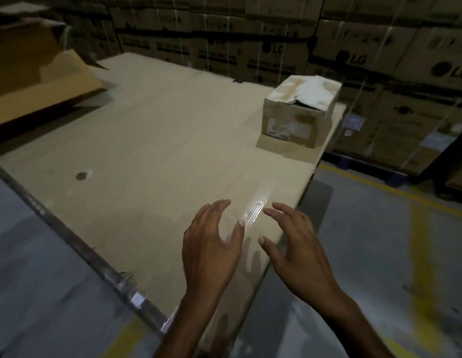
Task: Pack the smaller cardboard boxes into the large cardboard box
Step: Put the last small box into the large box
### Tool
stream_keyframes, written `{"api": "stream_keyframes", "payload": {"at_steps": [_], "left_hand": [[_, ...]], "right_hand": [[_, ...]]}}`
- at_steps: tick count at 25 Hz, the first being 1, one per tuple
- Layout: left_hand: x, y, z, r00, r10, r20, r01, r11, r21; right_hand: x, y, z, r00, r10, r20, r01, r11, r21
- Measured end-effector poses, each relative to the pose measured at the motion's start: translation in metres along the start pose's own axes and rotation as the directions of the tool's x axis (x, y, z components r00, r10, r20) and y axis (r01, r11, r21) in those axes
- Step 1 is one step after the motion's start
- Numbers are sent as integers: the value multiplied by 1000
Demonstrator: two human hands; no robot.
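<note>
One small cardboard box (297, 117) stands at the table's far right corner, its top torn and white in places, a label on its near side. The large cardboard box (30, 73) sits at the far left with a flap folded outward; its inside is hidden. My left hand (211, 246) and my right hand (297, 251) hover side by side over the table's near right edge, both empty with fingers spread. A wide stretch of table separates them from both boxes.
The table (152, 156) is covered with flat cardboard, with a strip of clear tape (254, 209) near my fingertips. A metal rail (69, 236) runs along its left edge. Stacked strapped cartons (379, 60) wall the back. Grey floor with yellow lines (421, 249) lies right.
</note>
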State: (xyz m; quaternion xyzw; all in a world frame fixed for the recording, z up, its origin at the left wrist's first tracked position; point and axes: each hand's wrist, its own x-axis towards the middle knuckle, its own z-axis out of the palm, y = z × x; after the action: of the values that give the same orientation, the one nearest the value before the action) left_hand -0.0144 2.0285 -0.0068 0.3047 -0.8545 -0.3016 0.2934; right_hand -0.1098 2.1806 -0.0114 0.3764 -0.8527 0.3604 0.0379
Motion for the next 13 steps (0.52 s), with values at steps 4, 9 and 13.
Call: {"api": "stream_keyframes", "payload": {"at_steps": [4,9,13], "left_hand": [[57,20,43,999,-3,-39,1,998,-61],[132,56,107,998,-28,62,43,969,-245],[228,86,176,996,43,76,-15,941,-337]], "right_hand": [[48,40,-14,1000,12,-8,-12,1000,2],[126,96,-48,995,63,-78,-60,997,45],[222,169,-64,976,120,-180,-101,989,111]]}}
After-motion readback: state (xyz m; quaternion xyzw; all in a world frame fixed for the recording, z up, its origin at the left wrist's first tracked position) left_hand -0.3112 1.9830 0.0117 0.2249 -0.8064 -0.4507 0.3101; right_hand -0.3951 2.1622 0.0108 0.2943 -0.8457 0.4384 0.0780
